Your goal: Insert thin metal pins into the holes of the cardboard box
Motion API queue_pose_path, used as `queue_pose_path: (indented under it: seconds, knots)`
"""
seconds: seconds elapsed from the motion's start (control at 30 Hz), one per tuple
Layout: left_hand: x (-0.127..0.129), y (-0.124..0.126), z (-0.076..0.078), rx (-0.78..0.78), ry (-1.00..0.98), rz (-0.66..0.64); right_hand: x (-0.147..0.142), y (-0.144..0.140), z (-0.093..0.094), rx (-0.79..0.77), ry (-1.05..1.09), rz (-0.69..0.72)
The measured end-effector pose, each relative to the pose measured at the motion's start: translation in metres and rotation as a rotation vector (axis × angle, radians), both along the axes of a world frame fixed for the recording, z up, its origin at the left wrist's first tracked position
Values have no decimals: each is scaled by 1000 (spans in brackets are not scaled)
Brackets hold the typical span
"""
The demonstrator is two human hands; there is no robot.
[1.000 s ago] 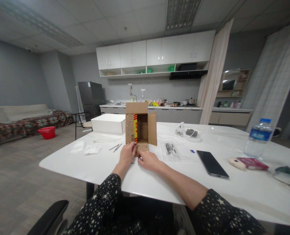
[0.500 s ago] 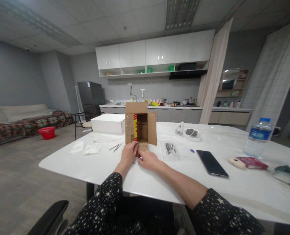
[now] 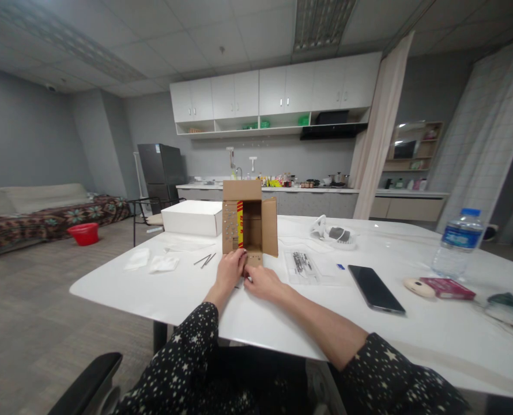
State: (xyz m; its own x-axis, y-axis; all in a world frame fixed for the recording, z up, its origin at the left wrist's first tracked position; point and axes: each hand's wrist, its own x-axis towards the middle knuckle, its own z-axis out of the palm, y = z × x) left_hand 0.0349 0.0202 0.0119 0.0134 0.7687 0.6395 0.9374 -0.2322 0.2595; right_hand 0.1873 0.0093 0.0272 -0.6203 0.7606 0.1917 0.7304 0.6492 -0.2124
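Observation:
A cardboard box [image 3: 242, 190] stands on the white table [image 3: 187, 293], its open side facing me and its flaps spread. Small shiny bits dot the left flap and the lower front flap [image 3: 253, 262]. My left hand [image 3: 230, 271] is closed at the left edge of the lower flap, fingertips pinched together. Just to its right, my right hand [image 3: 263, 282] is also closed, its curled fingers at the flap's near edge. What either hand pinches is too small or hidden to tell. A thin dark piece shows on the table beneath the hands.
Left of the box are a white box [image 3: 191, 219], tissues [image 3: 163, 264] and thin dark rods [image 3: 207, 260]. On the right lie a clear case [image 3: 302, 266] with small parts, a phone [image 3: 375, 288], a white device [image 3: 338, 233], a maroon pack [image 3: 449, 288] and a water bottle [image 3: 459, 242].
The whole view has shifted very slightly. Both hands stay at the lower flap, with hardly any visible movement of the fingers.

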Motion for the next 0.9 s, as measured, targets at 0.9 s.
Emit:
queue_pose_path:
  seconds: [0.9]
  knots:
    - [-1,5,-6,56,24,-26,-1,3,-4,11,-1,5]
